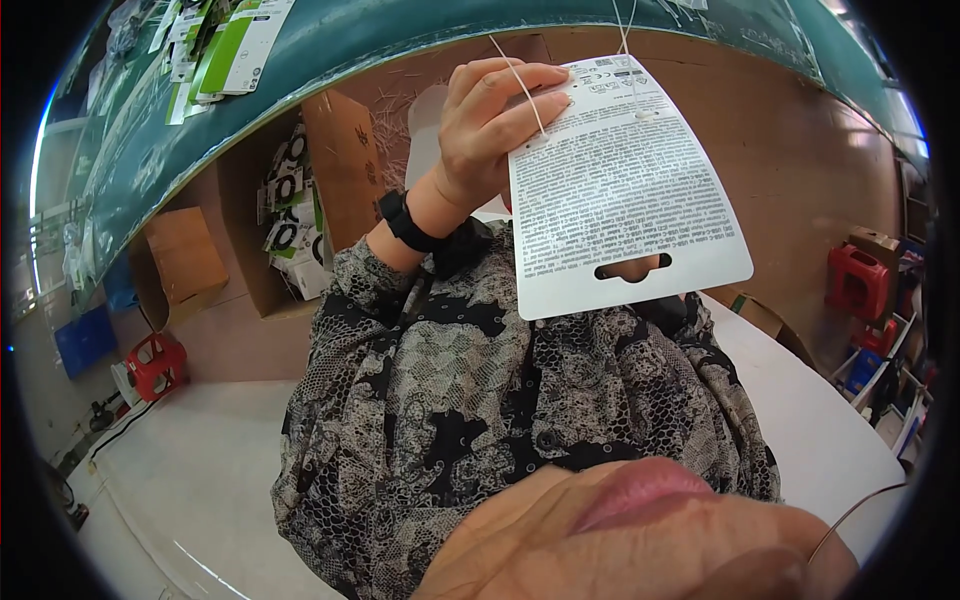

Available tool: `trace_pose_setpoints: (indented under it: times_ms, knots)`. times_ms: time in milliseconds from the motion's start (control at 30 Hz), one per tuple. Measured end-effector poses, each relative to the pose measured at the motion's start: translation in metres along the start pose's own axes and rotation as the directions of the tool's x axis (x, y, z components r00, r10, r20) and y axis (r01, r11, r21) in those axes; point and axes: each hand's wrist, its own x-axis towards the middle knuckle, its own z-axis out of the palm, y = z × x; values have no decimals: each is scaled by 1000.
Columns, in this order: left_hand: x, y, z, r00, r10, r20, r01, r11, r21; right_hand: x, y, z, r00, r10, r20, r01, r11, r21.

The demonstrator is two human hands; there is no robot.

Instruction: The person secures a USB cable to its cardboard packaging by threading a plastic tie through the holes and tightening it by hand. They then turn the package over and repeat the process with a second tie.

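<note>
Your left hand [490, 130] holds a card [625, 190] up before your patterned shirt [480, 400]. The grip is closed on the card. The fingers [520, 100] lie over its upper left corner, and the rest of the card spreads to the right of and below the grip.

The card is white and flat, a tall rectangle with rounded corners, tilted slightly so that its top leans left. The face turned to you is filled with dense lines of small black print, with a short row of small symbols along the top edge by the fingertips. A slot [628, 270] with a widened middle is cut near the lower edge, well away from the grip. A skin-coloured patch shows through it, though what it belongs to cannot be told. Your right hand cannot be made out as such, so whether its grip is open or closed cannot be told.

A thin pale thread [515, 80] runs slantwise over the gripping fingers. A second thread [628, 40] hangs to the card's top edge just right of the grip. A black wristband [408, 222] sits on the forearm below the grip.

Above the grip curves a green bench [330, 50], with packs [225, 45] lying on it to the upper left. Left of the grip stands an open cardboard box [340, 160] with more packs inside, and a red crate [155, 362] sits lower left.
</note>
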Motion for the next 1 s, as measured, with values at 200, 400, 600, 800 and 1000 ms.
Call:
trace_pose_setpoints:
  times_ms: [200,400,600,800,1000]
  knots:
    - [-1,-1,-1,1000,-7,14,7,1000,-10,5,-3,6,1000,-23,0,23,1000,11]
    - [-1,0,-2,1000,-18,24,19,1000,-22,7,-8,16,998,-59,-8,59,998,12]
    - [0,1,-1,999,-44,-1,43,997,-59,9,-11,25,995,-95,-6,96,995,16]
    - [-1,6,0,998,-66,3,66,993,-102,10,-17,36,991,-134,-12,135,991,16]
    - [-2,13,1,998,-70,-2,70,994,-83,14,-21,48,985,-174,-15,174,985,13]
